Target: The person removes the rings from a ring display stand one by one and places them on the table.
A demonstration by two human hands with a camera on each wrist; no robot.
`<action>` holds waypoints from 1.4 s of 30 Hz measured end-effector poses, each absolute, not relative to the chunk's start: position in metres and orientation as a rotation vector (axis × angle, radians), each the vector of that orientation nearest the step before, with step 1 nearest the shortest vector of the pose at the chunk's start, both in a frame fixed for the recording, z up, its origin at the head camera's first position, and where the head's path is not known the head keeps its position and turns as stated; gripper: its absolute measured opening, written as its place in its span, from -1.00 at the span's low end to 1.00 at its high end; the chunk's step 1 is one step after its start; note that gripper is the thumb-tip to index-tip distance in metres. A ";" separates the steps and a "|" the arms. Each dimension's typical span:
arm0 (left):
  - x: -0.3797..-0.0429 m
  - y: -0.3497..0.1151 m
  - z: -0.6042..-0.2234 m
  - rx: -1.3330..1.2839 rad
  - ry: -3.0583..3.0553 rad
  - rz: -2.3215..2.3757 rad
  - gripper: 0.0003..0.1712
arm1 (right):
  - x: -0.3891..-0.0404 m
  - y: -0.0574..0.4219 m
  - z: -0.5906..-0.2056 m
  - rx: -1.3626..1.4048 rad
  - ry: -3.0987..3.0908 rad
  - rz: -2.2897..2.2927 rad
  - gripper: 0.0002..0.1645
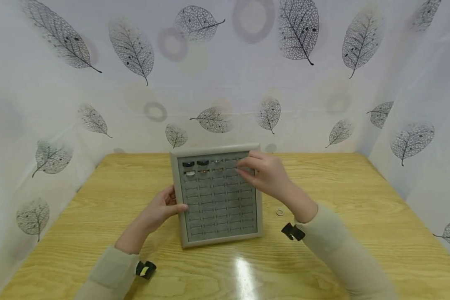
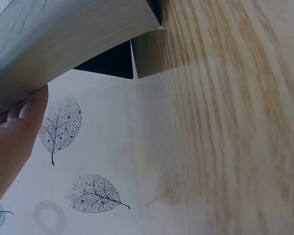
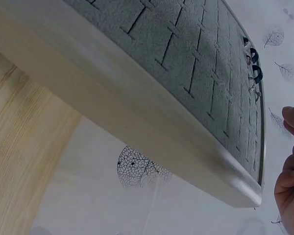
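A ring display board [image 1: 221, 208] with a pale frame and grey slotted padding leans upright on the table. My left hand [image 1: 164, 210] grips its left edge, thumb on the front and fingers behind; the left wrist view shows those fingers [image 2: 32, 105] at the frame's side. My right hand [image 1: 268, 173] is at the board's upper right, thumb and forefinger close together before the top slots. I cannot tell whether a ring is between them. Two black rings [image 1: 203, 163] and a few lighter rings [image 3: 252, 88] sit in the top rows, left of my right hand.
One loose silver ring [image 1: 279, 212] lies on the wooden table [image 1: 322, 191], right of the board. Each sleeve carries a black clip [image 1: 293, 231] at the wrist. A white curtain [image 1: 217, 83] with a leaf pattern hangs behind and at both sides.
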State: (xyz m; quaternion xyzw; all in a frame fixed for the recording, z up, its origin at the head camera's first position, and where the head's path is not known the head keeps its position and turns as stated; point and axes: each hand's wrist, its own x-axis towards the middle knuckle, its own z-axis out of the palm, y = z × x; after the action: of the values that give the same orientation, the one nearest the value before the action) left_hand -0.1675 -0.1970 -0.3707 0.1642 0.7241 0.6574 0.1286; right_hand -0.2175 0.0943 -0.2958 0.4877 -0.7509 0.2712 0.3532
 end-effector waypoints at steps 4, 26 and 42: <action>-0.168 -0.197 -0.371 0.467 2.106 1.913 -0.23 | -0.219 0.083 -0.296 1.239 -1.924 0.697 -0.87; -0.167 -0.197 -0.371 0.466 2.118 1.899 -0.24 | -0.223 0.047 -0.304 1.092 -1.929 0.604 -0.90; -0.167 -0.196 -0.371 0.479 2.104 1.910 -0.24 | -0.222 0.042 -0.305 1.028 -1.947 0.586 -0.96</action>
State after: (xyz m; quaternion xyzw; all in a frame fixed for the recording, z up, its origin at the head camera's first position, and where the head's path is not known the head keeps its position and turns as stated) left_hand -0.1674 -0.1962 -0.3713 0.1650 0.7240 0.6571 0.1298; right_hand -0.2220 0.0421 -0.3048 0.4099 -0.7760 0.2336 0.4185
